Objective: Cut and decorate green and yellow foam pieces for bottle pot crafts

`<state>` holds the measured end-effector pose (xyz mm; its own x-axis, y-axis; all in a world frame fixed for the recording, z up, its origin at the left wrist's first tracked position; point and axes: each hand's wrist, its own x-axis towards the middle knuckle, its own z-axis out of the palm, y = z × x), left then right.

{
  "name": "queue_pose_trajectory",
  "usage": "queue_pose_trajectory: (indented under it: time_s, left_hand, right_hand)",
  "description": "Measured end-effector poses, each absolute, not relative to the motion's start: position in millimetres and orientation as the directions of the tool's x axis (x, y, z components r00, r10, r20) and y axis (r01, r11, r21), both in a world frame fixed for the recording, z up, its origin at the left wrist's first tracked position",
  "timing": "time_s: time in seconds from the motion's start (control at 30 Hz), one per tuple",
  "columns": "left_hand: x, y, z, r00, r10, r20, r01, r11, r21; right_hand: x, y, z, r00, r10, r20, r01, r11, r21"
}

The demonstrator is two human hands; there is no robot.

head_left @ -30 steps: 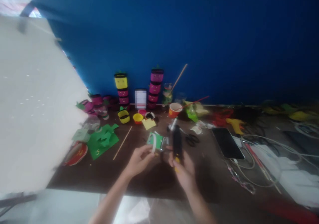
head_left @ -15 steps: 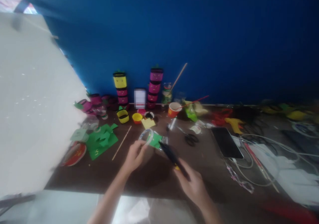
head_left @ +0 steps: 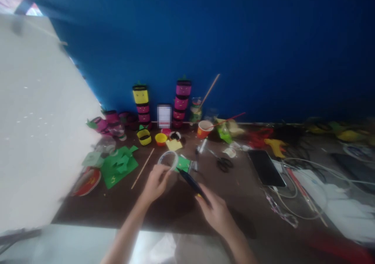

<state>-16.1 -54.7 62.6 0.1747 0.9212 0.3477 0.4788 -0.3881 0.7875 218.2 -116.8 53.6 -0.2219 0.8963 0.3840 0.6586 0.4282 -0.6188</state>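
Note:
My left hand (head_left: 157,181) is closed on a clear plastic ring (head_left: 175,162), held tilted above the dark table. In my closed right hand (head_left: 215,207) is a long black tool (head_left: 190,182) with a pointed tip and a small yellow part; blur hides its exact kind. The tool's tip lies close to the ring's lower right edge, and I cannot tell whether they touch. Behind the tip lies a small green piece (head_left: 184,163) on the table.
Green sheets (head_left: 118,168) and a thin stick (head_left: 143,168) lie left. Behind stand a yellow cup (head_left: 161,139), stacked purple containers (head_left: 181,103) and an orange paper cup (head_left: 204,130). To the right are scissors (head_left: 224,164), a phone (head_left: 266,168), cables and a yellow glue gun (head_left: 275,147).
My right hand and the black tool have moved left, bringing the tip closer to the ring. My left hand has shifted slightly left with the ring, uncovering more of the green piece.

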Motion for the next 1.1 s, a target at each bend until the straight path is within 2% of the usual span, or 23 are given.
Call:
queue_pose_trajectory:
  time_s: [0.27, 0.77, 0.97, 1.1]
  left_hand:
    - [-14.5, -55.2, 64.8, 0.190, 0.919, 0.346, 0.510, -0.394, 0.765]
    - [-3.1, -58.3, 64.1, 0.102, 0.960, 0.262, 0.434, -0.280, 0.856]
    - [3.6, -57.3, 64.8, 0.075, 0.972, 0.224, 0.369, -0.236, 0.899]
    - [6.6, -58.0, 65.1, 0.047, 0.969, 0.241, 0.362, -0.242, 0.900]
  right_hand:
    - [218.4, -117.3, 55.6, -0.230, 0.908, 0.350, 0.668, 0.409, -0.622]
    - [216.6, -114.9, 68.1, -0.254, 0.901, 0.351, 0.705, 0.421, -0.571]
    - [217.3, -115.1, 65.8, -0.226, 0.914, 0.338, 0.708, 0.393, -0.587]
    - [219.6, -114.4, 67.7, -0.243, 0.912, 0.329, 0.720, 0.397, -0.569]
